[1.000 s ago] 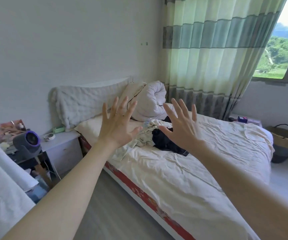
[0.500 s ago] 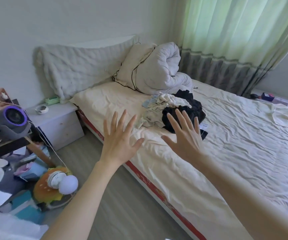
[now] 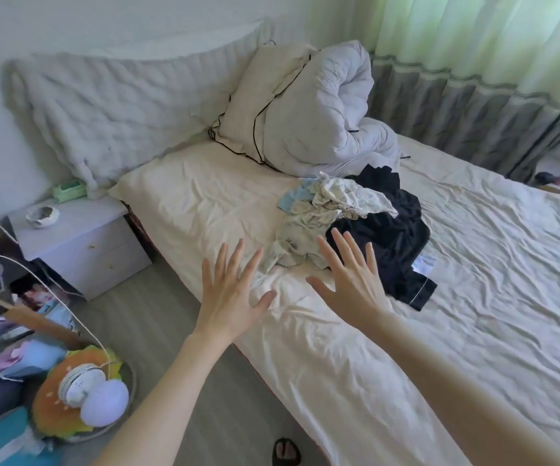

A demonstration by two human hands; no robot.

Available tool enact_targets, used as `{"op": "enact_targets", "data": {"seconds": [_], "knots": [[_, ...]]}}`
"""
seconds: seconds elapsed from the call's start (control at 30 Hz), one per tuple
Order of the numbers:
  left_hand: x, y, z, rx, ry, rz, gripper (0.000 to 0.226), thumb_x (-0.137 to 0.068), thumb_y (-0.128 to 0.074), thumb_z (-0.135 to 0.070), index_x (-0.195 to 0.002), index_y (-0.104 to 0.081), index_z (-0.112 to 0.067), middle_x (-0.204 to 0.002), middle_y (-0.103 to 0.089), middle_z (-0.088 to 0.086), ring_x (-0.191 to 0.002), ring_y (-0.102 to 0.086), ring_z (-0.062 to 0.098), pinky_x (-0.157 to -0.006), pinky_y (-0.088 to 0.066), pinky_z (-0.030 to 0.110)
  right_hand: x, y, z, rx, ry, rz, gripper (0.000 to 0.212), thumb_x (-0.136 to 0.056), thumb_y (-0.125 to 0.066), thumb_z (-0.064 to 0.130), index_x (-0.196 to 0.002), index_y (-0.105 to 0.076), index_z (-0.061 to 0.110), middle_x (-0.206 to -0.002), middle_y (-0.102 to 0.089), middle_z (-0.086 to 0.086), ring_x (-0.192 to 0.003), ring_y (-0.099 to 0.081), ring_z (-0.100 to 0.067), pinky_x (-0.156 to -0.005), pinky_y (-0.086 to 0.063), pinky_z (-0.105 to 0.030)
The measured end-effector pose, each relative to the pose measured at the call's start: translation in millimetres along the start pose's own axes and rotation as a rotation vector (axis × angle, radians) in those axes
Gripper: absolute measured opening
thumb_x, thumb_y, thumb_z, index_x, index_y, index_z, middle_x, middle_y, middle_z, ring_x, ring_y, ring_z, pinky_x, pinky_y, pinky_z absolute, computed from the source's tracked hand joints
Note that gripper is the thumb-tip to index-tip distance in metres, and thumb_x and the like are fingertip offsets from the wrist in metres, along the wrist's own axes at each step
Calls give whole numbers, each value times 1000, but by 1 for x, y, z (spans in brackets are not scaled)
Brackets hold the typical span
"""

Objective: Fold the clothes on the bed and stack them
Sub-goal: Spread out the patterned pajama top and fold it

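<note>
A crumpled pile of clothes lies on the bed's cream sheet (image 3: 494, 297): pale patterned garments (image 3: 319, 210) on the left and a black garment (image 3: 393, 240) with white piping on the right. My left hand (image 3: 229, 294) is held out with fingers spread above the bed's near edge, holding nothing. My right hand (image 3: 352, 280) is also spread flat in the air, just in front of the pile and partly covering the black garment's near edge. Neither hand touches the clothes.
A rolled white duvet (image 3: 325, 112) and a pillow (image 3: 258, 105) lean at the head of the bed. A grey nightstand (image 3: 80, 243) stands to the left, with clutter and a round fan (image 3: 80, 395) on the floor. Curtains (image 3: 473, 79) hang behind the bed.
The view has tilted down and come closer to the bed, so the window has left the frame. Both hands stay spread and now sit nearer the pile of clothes.
</note>
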State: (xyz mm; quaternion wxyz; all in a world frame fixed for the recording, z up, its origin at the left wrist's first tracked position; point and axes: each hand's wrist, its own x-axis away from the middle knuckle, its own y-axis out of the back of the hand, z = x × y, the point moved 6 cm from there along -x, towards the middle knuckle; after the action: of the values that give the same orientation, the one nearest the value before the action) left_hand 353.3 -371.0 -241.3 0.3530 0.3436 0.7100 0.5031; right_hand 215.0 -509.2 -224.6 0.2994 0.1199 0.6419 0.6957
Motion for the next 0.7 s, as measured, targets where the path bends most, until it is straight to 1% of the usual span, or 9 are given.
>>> {"op": "enact_targets", "data": {"seconds": [0.1,0.2,0.37,0.57,0.63,0.7], "knots": [[-37,-25,10,-1,26,78,75,-89,-42,-59,-150,-10,-30,-159,7,3,-145,13,25,-114,7,49,-39,-17,-17,-31,-20,36,70,-93,-43,55,-151,-15,27,-159,-10,-3,-147,-5,-24,-116,6,-46],[-72,-51,20,13,36,159,73,-91,-42,-55,-150,-6,-31,-159,11,1,-145,16,25,-114,7,51,-71,-39,-35,-13,-38,93,71,-92,-42,55,-151,-13,28,-159,-10,-2,-147,-6,-24,-116,6,-46],[-132,-100,40,58,26,242,70,-95,-39,-49,-149,2,-33,-158,14,1,-144,18,24,-114,9,48,-123,-81,-61,-11,-79,153,69,-93,-45,53,-150,-19,25,-158,-17,-5,-146,-12,-26,-116,1,-47],[-192,-194,81,56,31,467,68,-98,-37,-42,-149,7,-32,-158,16,3,-144,17,24,-116,5,48,-181,-161,-99,30,-154,274,67,-94,-44,50,-150,-19,23,-157,-18,-6,-146,-13,-25,-117,-2,-46],[-213,-222,94,54,24,528,67,-98,-38,-38,-150,5,-31,-158,14,3,-145,14,24,-116,4,47,-202,-187,-115,22,-189,294,64,-95,-45,46,-150,-22,21,-156,-21,-6,-145,-14,-25,-117,-5,-46],[-236,-244,104,81,23,557,64,-99,-40,-33,-151,-3,-29,-159,7,4,-146,7,24,-117,-1,43,-225,-208,-133,-3,-232,285,60,-96,-47,41,-148,-27,18,-154,-26,-7,-144,-17,-26,-117,-9,-44]]}}
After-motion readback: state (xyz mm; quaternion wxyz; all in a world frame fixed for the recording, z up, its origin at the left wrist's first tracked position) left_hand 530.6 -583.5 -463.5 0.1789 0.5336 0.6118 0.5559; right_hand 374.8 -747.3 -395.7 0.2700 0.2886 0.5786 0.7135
